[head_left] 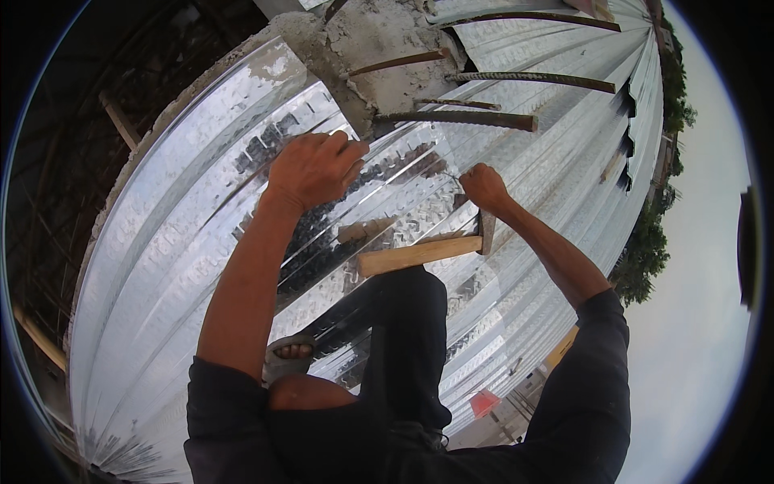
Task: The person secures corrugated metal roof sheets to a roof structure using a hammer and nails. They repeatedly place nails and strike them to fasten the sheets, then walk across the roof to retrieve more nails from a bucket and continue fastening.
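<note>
The dark sleeves [230,423] of the person's top are closest, with bare forearms reaching out over ribbed metal roofing sheets [173,218]. A bent leg in dark trousers [411,323] rises between the arms, and a grey sandal [280,367] shows on one foot.

The left hand [316,171] is above the sheets, near the cut end of the left-hand one, its fingers curled over; I cannot tell whether it grips anything. The right hand [485,191] is clenched just above the head of a hammer [423,255] — a thin sliver may stick out from its fingertips, but it is too small to make out. The hammer's wooden handle lies near the knee, and neither hand is on it.

The sheets spread beneath the person, blotched with dark marks between the hands. Beyond them rusty steel bars [476,120] jut from rough concrete [395,32].

The step in hand looks like close handwork on the roofing, perhaps where the sheets meet. The next move seems to call for a steady left hand and careful finger work by the right — with the hammer close by if needed.
</note>
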